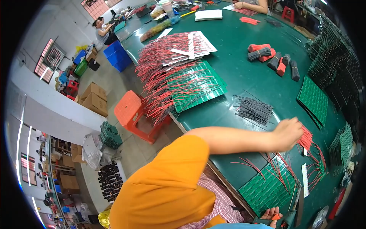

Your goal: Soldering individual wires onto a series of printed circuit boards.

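Observation:
My left hand (286,134), at the end of a bare forearm from an orange sleeve, reaches over the table with its fingers curled together. It is beside a bundle of red wires (305,139); what is between its fingertips is hidden. My right hand (271,213) shows at the bottom edge, wrapped round a tool with an orange grip (276,216), partly cut off. Just above it lies a green circuit board panel (263,187) with red wires across its upper side. A loose pile of black wires (254,110) lies beyond my left forearm.
Wired green panels (198,86) and a mass of red wires (164,51) lie at the table's left edge. Bundled wires (267,53) lie farther back. Stacked boards (328,57) stand at right. A red stool (131,108) stands by the table. Other people sit farther off.

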The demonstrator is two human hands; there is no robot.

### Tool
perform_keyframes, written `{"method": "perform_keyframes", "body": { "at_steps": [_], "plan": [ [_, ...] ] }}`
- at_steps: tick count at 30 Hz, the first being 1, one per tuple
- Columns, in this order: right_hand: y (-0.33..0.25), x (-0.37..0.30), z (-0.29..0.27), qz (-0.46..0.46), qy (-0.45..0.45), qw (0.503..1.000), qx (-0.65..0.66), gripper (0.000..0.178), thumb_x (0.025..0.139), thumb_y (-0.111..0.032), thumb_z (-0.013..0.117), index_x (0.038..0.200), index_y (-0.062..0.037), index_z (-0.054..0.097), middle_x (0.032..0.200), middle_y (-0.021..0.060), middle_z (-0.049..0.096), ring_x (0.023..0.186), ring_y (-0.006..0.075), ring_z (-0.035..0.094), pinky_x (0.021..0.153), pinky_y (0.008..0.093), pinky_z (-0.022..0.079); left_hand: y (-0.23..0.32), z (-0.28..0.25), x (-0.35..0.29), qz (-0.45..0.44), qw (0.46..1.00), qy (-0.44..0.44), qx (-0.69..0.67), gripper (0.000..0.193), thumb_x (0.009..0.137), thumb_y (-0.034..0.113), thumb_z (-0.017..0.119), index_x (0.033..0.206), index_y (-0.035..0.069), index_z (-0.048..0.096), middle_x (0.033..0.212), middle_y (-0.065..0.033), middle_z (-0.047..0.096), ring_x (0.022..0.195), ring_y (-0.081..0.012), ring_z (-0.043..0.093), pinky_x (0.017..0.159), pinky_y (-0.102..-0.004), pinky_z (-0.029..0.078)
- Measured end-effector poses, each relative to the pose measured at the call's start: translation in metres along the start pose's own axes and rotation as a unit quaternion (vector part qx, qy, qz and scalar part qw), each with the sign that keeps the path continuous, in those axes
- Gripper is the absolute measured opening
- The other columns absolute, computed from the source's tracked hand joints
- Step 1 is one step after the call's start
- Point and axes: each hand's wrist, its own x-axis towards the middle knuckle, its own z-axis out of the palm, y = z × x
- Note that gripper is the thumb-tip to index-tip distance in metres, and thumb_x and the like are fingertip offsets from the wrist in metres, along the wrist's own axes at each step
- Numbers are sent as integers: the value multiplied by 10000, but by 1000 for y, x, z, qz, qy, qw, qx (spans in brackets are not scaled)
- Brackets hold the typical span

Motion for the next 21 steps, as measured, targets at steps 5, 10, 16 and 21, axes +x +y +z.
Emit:
{"method": "perform_keyframes", "body": {
  "at_steps": [5, 10, 16, 21],
  "plan": [
    [-8, -5, -12, 24, 22, 999, 34, 392, 944, -274, 449, 1321, -201, 367, 1448, 92, 287, 1263, 288, 360, 893, 423, 441, -24, 79, 78, -48, 984, -152, 78, 287, 779, 224, 575, 992, 44, 639, 1118, -99, 560, 1067, -240, 457, 896, -414, 369],
    [-22, -1, 4, 39, 45, 997, 44, 290, 936, -260, 470, 1218, -202, 442, 1350, 61, 367, 1176, 271, 399, 914, 402, 390, -24, 96, 81, -55, 974, -186, 114, 252, 780, 253, 590, 934, 72, 675, 1084, -86, 567, 1077, -244, 453, 913, -402, 349],
    [-45, 21, 53, 83, 187, 979, -25, 245, 900, -343, 526, 941, -127, 419, 977, 22, 377, 909, 195, 400, 796, 328, 368, -10, 99, 79, -4, 962, -228, 148, 256, 699, 220, 646, 924, 106, 686, 1043, -66, 578, 1027, -228, 471, 840, -371, 365],
    [-48, 17, 51, 105, 180, 977, -46, 253, 910, -354, 496, 944, -118, 411, 995, 32, 398, 938, 197, 406, 821, 337, 367, -5, 95, 81, 9, 958, -229, 172, 229, 693, 230, 661, 896, 127, 690, 964, -43, 617, 994, -221, 496, 784, -362, 391]
  ]
}}
